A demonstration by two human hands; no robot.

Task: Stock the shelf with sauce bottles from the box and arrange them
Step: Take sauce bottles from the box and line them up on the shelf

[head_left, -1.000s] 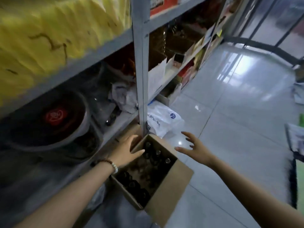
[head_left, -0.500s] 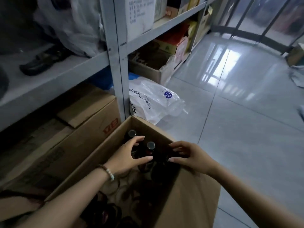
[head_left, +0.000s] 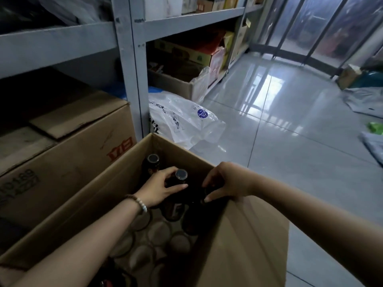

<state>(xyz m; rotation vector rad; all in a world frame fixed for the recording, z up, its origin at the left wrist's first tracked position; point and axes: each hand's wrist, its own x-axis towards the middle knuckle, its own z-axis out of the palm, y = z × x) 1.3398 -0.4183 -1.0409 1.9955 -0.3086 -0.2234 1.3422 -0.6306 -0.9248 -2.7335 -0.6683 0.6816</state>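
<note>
where the feed starts nearest me, both forearms reach down into the open cardboard box [head_left: 116,206], which sits on the floor against the foot of the shelving. on the box bottom [head_left: 159,230] i see dark ring marks. my left hand [head_left: 159,189], a beaded bracelet [head_left: 139,203] on its wrist, is wrapped round the neck of the capped bottle [head_left: 181,175], thumb on one side and fingers on the other, just under the round cap; that bottle stands upright in the far half of the box. my right hand [head_left: 226,183] is curled over the top of the dark bottle [head_left: 194,215] just beside it, against the right wall of the box; the fingers close round it, though the cap itself is hidden under the hand. the back bottle [head_left: 153,162] stands untouched in the far corner, behind the left hand. to the left, a closed carton [head_left: 83,152] with red print sits under the lowest grey shelf board [head_left: 58,42]. past the box, a clear plastic bag [head_left: 182,119] lies on the floor by the shelf upright [head_left: 128,69]. further along, more cartons [head_left: 186,56] fill the next bay, and the glossy tiled floor [head_left: 290,131] runs to the glass doors [head_left: 331,27].
</note>
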